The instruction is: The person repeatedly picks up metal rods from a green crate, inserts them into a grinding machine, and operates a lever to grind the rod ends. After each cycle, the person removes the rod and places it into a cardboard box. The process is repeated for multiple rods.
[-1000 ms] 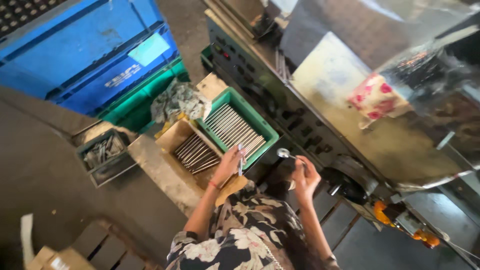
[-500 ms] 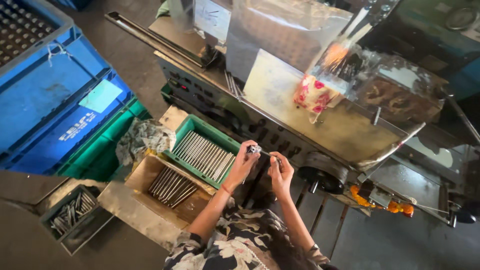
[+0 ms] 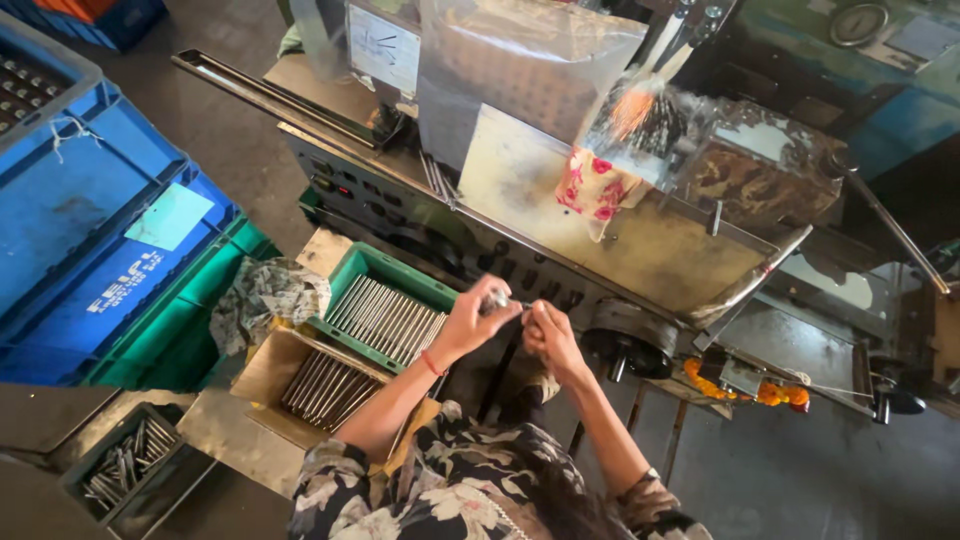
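1. Workshop floor of grey concrete surrounds a long metal machine (image 3: 640,240) with an oily tray; blue crates (image 3: 90,230) are stacked well apart from it.
2. Head view: the left hand (image 3: 470,322) and right hand (image 3: 548,338) meet in front of the machine, fingers pinched on a small metal part (image 3: 496,298), held up close, probably to inspect or fit it.
3. A green tray (image 3: 385,315) of steel rods and a cardboard box (image 3: 315,385) of more rods sit just beside the left arm, within easy reach.
4. Against the earlier pictures, the hands have closed together and the view has swung toward the machine.
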Demonstrator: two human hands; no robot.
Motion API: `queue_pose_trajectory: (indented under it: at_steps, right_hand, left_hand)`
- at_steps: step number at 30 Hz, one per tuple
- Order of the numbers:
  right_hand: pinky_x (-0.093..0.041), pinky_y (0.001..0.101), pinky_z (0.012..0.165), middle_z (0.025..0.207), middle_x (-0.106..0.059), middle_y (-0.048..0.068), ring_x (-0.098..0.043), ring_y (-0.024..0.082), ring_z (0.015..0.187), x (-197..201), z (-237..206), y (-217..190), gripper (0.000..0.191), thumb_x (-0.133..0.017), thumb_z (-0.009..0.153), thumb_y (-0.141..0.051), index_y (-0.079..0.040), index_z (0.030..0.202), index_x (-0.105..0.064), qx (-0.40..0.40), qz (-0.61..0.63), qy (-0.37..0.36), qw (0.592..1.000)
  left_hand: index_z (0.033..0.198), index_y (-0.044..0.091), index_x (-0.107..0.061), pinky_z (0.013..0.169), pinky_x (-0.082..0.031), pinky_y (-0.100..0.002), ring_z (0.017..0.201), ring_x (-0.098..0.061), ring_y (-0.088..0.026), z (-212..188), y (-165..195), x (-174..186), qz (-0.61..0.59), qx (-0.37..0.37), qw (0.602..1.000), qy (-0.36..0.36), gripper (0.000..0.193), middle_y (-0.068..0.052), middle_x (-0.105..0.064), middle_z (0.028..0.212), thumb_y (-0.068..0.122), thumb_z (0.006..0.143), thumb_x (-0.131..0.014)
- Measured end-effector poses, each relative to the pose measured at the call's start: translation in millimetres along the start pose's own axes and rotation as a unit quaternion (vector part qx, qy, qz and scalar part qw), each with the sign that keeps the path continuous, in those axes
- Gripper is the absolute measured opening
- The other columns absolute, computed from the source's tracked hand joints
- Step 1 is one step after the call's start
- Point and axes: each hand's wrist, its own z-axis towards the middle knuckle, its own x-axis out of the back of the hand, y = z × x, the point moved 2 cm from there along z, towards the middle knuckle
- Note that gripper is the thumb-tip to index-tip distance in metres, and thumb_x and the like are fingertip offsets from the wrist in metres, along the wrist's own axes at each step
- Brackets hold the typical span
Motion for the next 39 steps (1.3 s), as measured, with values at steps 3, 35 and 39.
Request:
queue_pose_trajectory:
  at_steps: [3,35,39]
  right_hand:
    - [-0.046,0.0302,0.056,0.078,-0.061,0.005,-0.058,0.021,0.064,-0.6,-5.0,-24.9,0.03,-0.056,0.116,-0.034,-0.006,0.106,-0.061,0.344,-0.37,0.026,0.863]
    - [-0.04,0.0312,0.051,0.058,-0.056,0.002,-0.051,0.012,0.051,-17.0,-69.6,-158.7,0.052,-0.053,0.105,-0.044,-0.003,0.087,-0.078,0.236,-0.382,-0.215,0.867]
    - [-0.038,0.0302,0.05,0.053,-0.054,0.002,-0.05,0.012,0.049,11.4,-66.1,-121.0,0.057,-0.053,0.104,-0.045,-0.002,0.078,-0.079,0.193,-0.345,-0.158,0.905]
  left_hand:
    - [0.097,0.011,-0.061,0.043,-0.027,-0.023,0.051,-0.039,-0.006,4.6,-5.7,-8.5,-0.237,0.309,0.921,-0.004,0.023,0.008,-0.046,0.064,0.023,0.093,-0.081]
    - [0.098,0.015,-0.058,0.038,-0.021,-0.022,0.042,-0.034,-0.001,20.0,64.5,-58.3,-0.443,0.291,0.844,-0.08,0.014,0.009,-0.043,0.062,0.017,0.096,-0.072]
    - [0.095,0.015,-0.058,0.039,-0.019,-0.022,0.043,-0.033,-0.001,14.2,69.8,-60.2,-0.413,0.349,0.839,-0.063,0.015,0.009,-0.041,0.061,0.018,0.096,-0.073]
